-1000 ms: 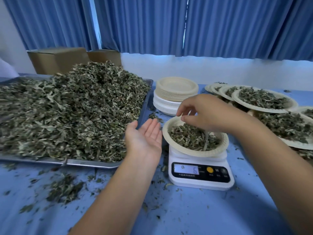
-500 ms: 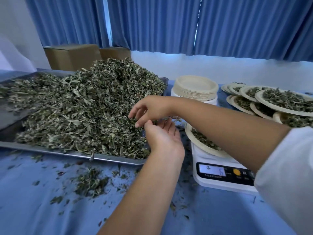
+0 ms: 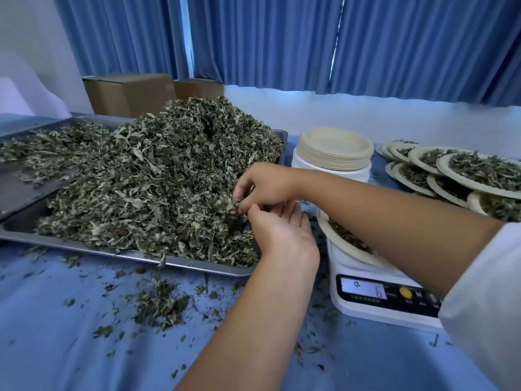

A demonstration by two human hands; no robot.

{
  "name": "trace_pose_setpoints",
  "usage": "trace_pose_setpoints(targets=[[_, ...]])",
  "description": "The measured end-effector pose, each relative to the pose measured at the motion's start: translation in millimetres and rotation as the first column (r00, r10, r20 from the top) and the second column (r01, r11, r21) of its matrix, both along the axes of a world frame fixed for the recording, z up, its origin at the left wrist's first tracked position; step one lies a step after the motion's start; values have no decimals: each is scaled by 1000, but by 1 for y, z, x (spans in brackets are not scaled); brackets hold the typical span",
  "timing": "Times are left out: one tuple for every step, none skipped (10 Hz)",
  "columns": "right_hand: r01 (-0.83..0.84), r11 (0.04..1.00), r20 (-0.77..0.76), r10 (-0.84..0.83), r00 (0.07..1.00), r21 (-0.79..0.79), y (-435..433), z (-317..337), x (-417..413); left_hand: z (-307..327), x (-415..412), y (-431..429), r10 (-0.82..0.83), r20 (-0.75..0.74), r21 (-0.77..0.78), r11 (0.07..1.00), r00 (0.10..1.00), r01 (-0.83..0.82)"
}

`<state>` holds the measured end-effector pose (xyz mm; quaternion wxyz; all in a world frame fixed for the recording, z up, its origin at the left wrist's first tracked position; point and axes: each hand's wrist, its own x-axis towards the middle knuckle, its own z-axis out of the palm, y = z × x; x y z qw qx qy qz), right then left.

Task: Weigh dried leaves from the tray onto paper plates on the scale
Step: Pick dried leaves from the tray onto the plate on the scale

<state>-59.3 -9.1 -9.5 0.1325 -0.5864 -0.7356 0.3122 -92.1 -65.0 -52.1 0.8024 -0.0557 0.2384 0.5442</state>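
Upturned left grip [image 3: 282, 231] beneath right grip [image 3: 260, 184]

Open: table [image 3: 62, 351] front left, crumbs [image 3: 158, 306] only; bare tray [image 3: 19, 190] floor far left.
Blocked: leaves [image 3: 158, 187] heaped across the tray's right; right arm [image 3: 394, 215] spanning plate [image 3: 324, 221] on scale [image 3: 366, 309]; plate stack [image 3: 332, 148] behind; filled plates [image 3: 441, 166] crowding far right.

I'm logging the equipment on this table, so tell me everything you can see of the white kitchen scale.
The white plastic digital scale sits flat on the blue tablecloth, just right of the metal tray. Its dark front panel has a lit display showing what looks like a 6, a round yellow button and smaller keys. A beige paper plate with some dried leaves rests on its platform. The right forearm crosses above it, and a white sleeve hides its right end.
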Motion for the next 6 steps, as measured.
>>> trace_pose_setpoints(targets=[[26,1000,-18,-26,1000,17,-4,7,7,1,-2,3,-50,-26,42,998,998,51],[55,998,-55,-53,997,34,-6,9,16,-2,-3,3,-46,-20,65,997,999,47],[91,993,-110,-83,990,73,-4,10,22,-2,-3,1,-52,-27,74,996,998,54],[135,986,-184,-116,976,94,-3,11,28,-4,-3,2,-49,-40,89,995,998,52],[185,975,-257,-149,955,126,-5,12,36,-3,-3,2,-50,-45,102,993,998,55],[246,961,-356,-187,916,129,-12,14,47,-3,-3,2,-55,-52,114,992,997,61]])
